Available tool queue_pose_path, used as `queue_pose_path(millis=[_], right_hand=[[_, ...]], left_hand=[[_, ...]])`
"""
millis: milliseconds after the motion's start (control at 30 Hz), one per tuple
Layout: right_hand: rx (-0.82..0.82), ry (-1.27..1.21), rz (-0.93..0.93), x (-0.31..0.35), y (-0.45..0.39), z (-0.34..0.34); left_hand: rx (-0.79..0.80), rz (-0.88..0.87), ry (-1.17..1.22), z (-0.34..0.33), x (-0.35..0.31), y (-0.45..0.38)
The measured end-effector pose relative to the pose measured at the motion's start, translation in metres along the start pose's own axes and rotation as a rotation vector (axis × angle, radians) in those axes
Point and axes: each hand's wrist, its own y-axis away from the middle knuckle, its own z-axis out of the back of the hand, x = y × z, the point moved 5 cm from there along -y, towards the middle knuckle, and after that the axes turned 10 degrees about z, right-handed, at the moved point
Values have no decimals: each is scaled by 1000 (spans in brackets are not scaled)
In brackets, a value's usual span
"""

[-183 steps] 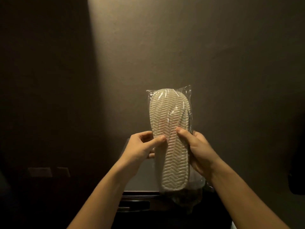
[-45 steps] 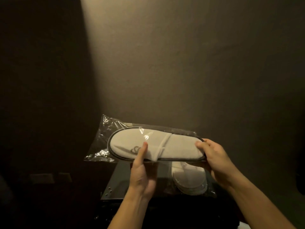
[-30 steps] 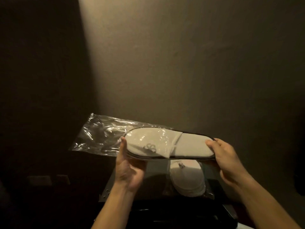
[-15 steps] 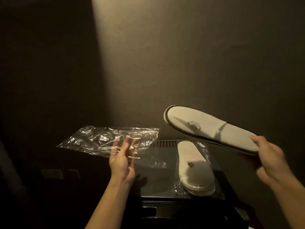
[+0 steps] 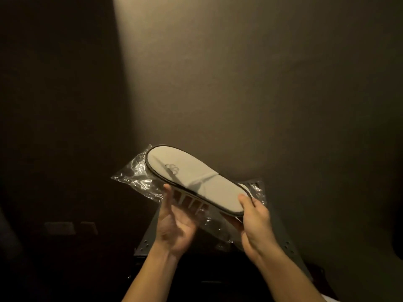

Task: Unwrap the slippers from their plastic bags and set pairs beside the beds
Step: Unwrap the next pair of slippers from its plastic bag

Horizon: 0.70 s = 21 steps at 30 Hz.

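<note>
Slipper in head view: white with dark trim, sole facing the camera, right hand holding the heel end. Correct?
Not quite. The head view shows the slipper with its upper toward the camera, logo and strap visible, not the sole. The rest stands: white with dark trim, and the right hand holds the heel end.

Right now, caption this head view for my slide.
Right hand grips a white slipper over crinkled plastic bag; left hand supports underneath.
</note>
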Motion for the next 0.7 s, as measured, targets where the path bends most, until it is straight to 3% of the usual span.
queue_pose_path(millis=[133,233,333,500,600,700], right_hand=[[68,71,-43,-18,11,-2],[255,201,-123,-17,22,-3],[366,340,-116,-3,24,8],[148,540,142,36,0,51],[111,915,288,46,-13,70],[190,1243,284,52,-12,65]], left_hand=[[-369,-32,-138,20,-8,-5],[-485,-71,-252,27,-30,-4],[-510,81,-482,34,-48,-5],[-507,428,-901,62,-56,-14],[-482,500,-1089,65,-47,-22],[-518,498,-1219,65,-48,-31]])
